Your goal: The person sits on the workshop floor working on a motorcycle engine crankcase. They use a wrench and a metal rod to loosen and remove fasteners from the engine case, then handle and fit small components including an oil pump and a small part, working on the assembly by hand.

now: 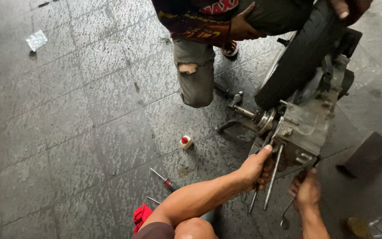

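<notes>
Grey tiles: hands [255, 170] at engine case [303, 128]; small white red-capped bottle [185, 141] nearby.

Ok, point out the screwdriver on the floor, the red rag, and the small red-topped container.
screwdriver [166, 180]: head view, on the dark red handle near the shaft.
red rag [141, 216]: head view, on the middle of the bunched cloth.
small red-topped container [185, 141]: head view, on its red cap.

Grey metal engine case [308, 126] lying on the tiled floor; two long steel rods [272, 178] angled against its lower end.
</notes>
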